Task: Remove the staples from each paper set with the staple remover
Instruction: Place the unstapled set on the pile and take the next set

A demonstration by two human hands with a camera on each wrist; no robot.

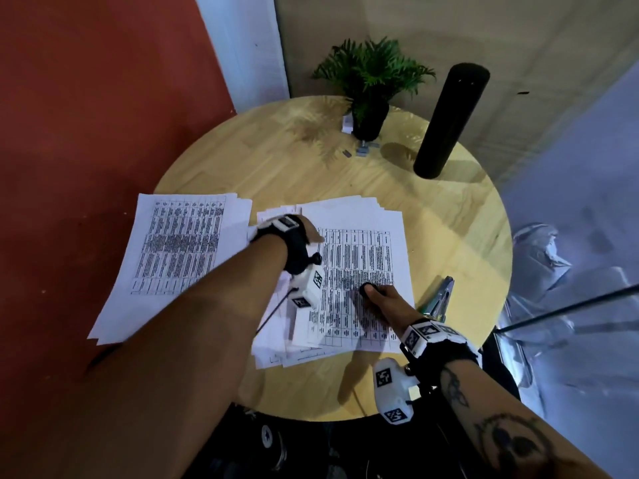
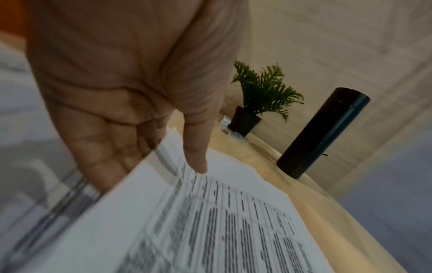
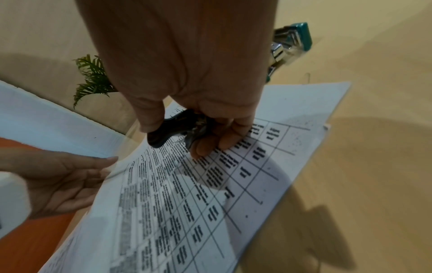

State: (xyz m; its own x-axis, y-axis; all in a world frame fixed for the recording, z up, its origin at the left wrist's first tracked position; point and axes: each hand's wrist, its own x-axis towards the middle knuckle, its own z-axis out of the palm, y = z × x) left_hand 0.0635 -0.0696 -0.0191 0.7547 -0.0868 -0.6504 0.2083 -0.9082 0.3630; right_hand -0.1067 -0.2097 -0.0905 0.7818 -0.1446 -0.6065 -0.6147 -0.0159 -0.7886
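Note:
A stapled paper set (image 1: 363, 250) with printed tables tops the middle pile on the round wooden table (image 1: 449, 219). My left hand (image 1: 306, 233) pinches its upper left edge, thumb (image 2: 197, 162) on top and fingers (image 2: 112, 157) underneath, and the left wrist view shows that edge of the paper set (image 2: 187, 221) lifted. My right hand (image 1: 378, 297) grips the black staple remover (image 1: 366, 289) and rests its fingertips on the sheet. In the right wrist view the staple remover (image 3: 161, 136) sits between thumb and fingers of my right hand (image 3: 187, 133), above the paper set (image 3: 210, 203). No staple is visible.
A second paper pile (image 1: 179, 250) overhangs the table's left edge. A green and metal stapler (image 1: 437, 299) lies right of the papers. At the back stand a potted plant (image 1: 371, 81), a tall black cylinder (image 1: 449, 122), a small white box (image 1: 347, 124) and small metal bits (image 1: 366, 148).

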